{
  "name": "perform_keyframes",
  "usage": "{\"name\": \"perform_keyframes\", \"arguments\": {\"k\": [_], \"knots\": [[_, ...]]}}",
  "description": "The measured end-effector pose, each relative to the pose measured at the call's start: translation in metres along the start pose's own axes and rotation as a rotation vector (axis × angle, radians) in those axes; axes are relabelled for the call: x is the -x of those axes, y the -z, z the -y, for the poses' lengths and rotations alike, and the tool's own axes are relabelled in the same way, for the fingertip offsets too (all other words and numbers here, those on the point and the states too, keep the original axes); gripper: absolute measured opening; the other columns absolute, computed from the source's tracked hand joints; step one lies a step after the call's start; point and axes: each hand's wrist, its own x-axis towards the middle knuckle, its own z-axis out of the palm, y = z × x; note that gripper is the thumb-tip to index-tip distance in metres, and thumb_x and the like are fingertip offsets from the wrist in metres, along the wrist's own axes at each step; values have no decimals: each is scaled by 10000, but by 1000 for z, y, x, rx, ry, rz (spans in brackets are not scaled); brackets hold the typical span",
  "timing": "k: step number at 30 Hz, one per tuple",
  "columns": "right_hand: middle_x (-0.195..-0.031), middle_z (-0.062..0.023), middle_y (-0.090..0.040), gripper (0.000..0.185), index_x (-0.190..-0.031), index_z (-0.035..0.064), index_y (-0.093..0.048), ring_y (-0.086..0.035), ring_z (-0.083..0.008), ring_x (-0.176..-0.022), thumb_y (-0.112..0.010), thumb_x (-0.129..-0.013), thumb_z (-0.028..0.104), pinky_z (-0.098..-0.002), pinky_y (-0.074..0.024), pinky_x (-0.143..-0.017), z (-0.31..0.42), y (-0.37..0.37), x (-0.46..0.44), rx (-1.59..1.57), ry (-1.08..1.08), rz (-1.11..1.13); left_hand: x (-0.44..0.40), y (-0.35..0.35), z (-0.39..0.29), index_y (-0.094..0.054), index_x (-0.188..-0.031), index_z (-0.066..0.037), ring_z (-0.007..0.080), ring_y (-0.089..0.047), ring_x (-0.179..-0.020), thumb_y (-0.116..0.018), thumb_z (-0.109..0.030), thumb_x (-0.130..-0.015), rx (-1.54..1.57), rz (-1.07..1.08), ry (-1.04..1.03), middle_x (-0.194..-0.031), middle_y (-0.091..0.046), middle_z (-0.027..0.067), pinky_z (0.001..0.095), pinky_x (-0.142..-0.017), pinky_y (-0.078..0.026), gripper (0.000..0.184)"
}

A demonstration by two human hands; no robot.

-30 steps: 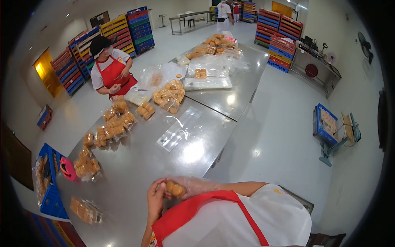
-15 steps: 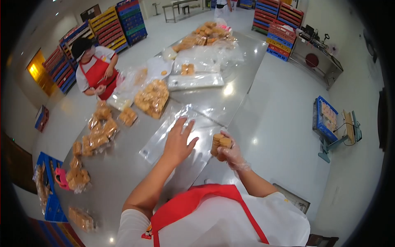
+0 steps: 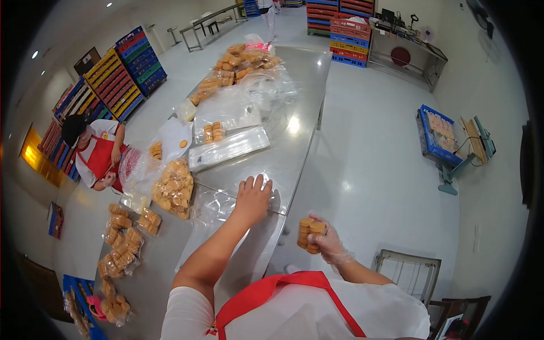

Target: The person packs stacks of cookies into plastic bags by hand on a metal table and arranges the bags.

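My left hand, bare, reaches over the steel table near its right edge, with its fingers apart and nothing in them. Clear plastic lies just left of that hand; whether they touch I cannot tell. In a transparent glove, my right hand is closed around stacked round biscuits, held out beyond the table's edge. A large clear bag of loose biscuits lies further left. Beyond my left hand is a flat pile of clear plastic bags, with a small biscuit pack behind it.
Packed biscuits line the left side of the steel table; more bags are heaped at its far end. A co-worker in a red apron stands across the table. A metal frame stands at my right.
The view has turned, shifting the table leftward. My left hand has moved forward over the table, off the plastic it was over. My right hand keeps hold of the biscuits.
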Motion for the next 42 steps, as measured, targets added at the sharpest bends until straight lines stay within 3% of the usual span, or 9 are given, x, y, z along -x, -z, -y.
{"name": "perform_keyframes", "arguments": {"k": [4, 7, 10, 13, 19, 20, 26, 35, 42], "knots": [[-1248, -103, -573, 758, -1471, 30, -407, -587, -214, -1111, -725, -782, 25, -357, -506, -989, 8, 9, -16, -22, 70, 18, -21, 5, 2, -627, -1230, -52, 300, -559, -1019, -631, -82, -797, 20, -12, -52, -1083, -579, 125, 428, -891, -476, 434], [-1241, -102, -573, 755, -1474, 33, -402, -589, -211, -1099, -719, -788, 19, -352, -509, -982, 14, 6, -23, -31, 77, 25, -31, 3, 6, -636, -1176, -38, 280, -568, -978, -622, -55, -782, 3, 53, -75, -1003, -572, 108, 373, -844, -486, 395], [-1238, -108, -571, 761, -1478, 33, -395, -589, -210, -1097, -719, -789, 19, -351, -512, -976, 11, 5, -24, -27, 51, 25, -27, -4, 13, -641, -1190, -51, 297, -562, -989, -627, -61, -782, 2, 77, -55, -1072, -568, 117, 386, -836, -488, 409], [-1235, -109, -571, 770, -1476, 33, -397, -589, -213, -1100, -719, -777, 23, -359, -513, -978, 7, 6, -27, -26, 16, 42, -21, 1, 16, -646, -1208, -77, 321, -559, -1008, -640, -71, -784, -101, -109, -86, -1140, -548, 121, 407, -825, -502, 424], [-1228, -100, -573, 780, -1469, 34, -411, -588, -216, -1106, -719, -753, 15, -367, -516, -984, 5, 1, -31, -5, -13, 97, -38, 1, 31, -568, -1357, -163, 336, -555, -996, -618, -59, -789, -134, 14, 99, -1205, -523, 140, 430, -831, -515, 580], [-1229, -100, -573, 781, -1469, 34, -412, -587, -214, -1108, -722, -753, 13, -364, -517, -982, 4, 2, -32, -3, -28, 112, -40, 1, 34, -536, -1372, -161, 338, -583, -1001, -671, -78, -805, -153, 33, 98, -1204, -538, 123, 427, -810, -536, 589], [-1238, -97, -570, 798, -1478, 31, -397, -581, -203, -1114, -738, -756, 17, -353, -511, -985, -6, 10, -39, 14, 2, 139, -37, -3, 44, -540, -1345, -119, 355, -618, -970, -624, -60, -833, -83, 47, 151, -1139, -565, 156, 463, -778, -565, 522], [-1216, -95, -562, 796, -1488, 0, -368, -578, -186, -1087, -734, -783, 56, -323, -501, -947, -9, 13, -28, 20, -23, 170, 31, 68, 7, -587, -1076, -38, 347, -605, -931, -583, -28, -803, -79, 16, 75, -983, -579, 141, 449, -739, -524, 273], [-1165, -96, -576, 802, -1499, -14, -344, -588, -171, -1035, -720, -794, 52, -305, -508, -867, 1, -5, -24, 15, 5, 231, 105, 116, -26, -600, -1198, -53, 363, -579, -891, -551, 18, -791, -24, 60, 218, -975, -555, 166, 457, -726, -506, 416]]}}
